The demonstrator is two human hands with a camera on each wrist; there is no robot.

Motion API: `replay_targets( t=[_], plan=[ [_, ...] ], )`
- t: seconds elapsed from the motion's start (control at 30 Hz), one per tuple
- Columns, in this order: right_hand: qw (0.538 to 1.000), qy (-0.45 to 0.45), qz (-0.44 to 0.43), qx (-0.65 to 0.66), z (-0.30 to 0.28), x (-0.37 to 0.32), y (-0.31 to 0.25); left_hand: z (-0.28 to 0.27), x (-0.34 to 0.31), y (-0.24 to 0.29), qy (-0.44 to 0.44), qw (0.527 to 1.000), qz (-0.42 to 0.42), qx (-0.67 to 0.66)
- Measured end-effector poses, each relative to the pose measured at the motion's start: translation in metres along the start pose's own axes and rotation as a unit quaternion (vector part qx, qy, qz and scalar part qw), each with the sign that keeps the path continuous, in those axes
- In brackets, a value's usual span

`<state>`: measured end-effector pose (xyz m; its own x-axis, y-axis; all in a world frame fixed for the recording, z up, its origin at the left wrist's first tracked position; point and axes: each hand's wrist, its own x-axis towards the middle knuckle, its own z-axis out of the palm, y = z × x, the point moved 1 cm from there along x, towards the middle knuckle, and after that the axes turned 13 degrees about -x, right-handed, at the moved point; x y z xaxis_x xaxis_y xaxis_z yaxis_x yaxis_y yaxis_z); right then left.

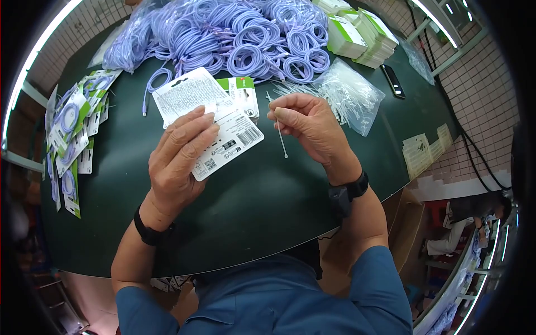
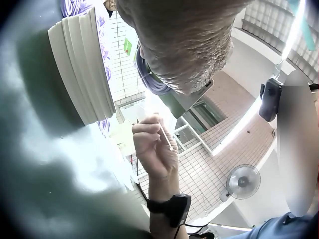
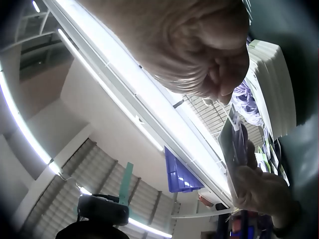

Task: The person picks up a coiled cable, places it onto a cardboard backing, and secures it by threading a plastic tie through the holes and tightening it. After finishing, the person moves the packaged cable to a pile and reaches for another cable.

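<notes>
My left hand (image 1: 184, 151) grips a white printed card (image 1: 237, 139), fingers over its printed face and thumb out of sight in the head view. A coiled purple cable (image 2: 152, 82) lies against the card's other side, seen in the left wrist view. My right hand (image 1: 310, 125), just right of the card, pinches a thin white tie (image 1: 283, 139) that hangs down from the fingertips. Behind the held card, another printed white card (image 1: 187, 92) and a green-and-white card (image 1: 245, 95) lie partly covered. A thick stack of cards (image 3: 274, 84) shows in the right wrist view.
Coiled purple cables (image 1: 245, 36) are heaped along the far side. Cards with cables (image 1: 70, 125) lie at the left. A bag of white ties (image 1: 349, 95), card stacks (image 1: 363, 36) and a black phone-like object (image 1: 393, 81) are at the right. Another person (image 1: 474, 218) sits beyond.
</notes>
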<state>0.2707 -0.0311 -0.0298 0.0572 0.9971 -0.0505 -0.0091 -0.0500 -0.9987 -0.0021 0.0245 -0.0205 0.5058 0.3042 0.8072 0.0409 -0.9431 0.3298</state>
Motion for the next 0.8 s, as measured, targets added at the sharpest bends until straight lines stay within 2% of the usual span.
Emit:
replay_targets(
  t=[0.3,0.43,0.57,0.67,0.8],
  plan=[
    [1.0,-0.02,-0.006,0.019,0.008,-0.004,-0.004,0.002,-0.003,-0.01,-0.003,1.0,-0.006,-0.002],
    [0.999,-0.008,-0.053,-0.012,0.017,-0.009,-0.009,-0.002,-0.003,-0.008,0.001,1.0,-0.006,-0.007],
    [0.99,-0.03,-0.088,-0.105,0.013,-0.013,-0.004,0.0,-0.002,-0.007,0.005,1.0,-0.01,-0.015],
    [0.969,0.024,-0.221,-0.104,0.023,-0.013,0.0,0.0,-0.003,-0.006,0.001,1.0,-0.01,-0.011],
    [0.977,0.072,-0.182,-0.082,0.034,-0.023,-0.015,0.001,-0.001,-0.006,0.013,1.0,0.016,-0.011]
  ],
)
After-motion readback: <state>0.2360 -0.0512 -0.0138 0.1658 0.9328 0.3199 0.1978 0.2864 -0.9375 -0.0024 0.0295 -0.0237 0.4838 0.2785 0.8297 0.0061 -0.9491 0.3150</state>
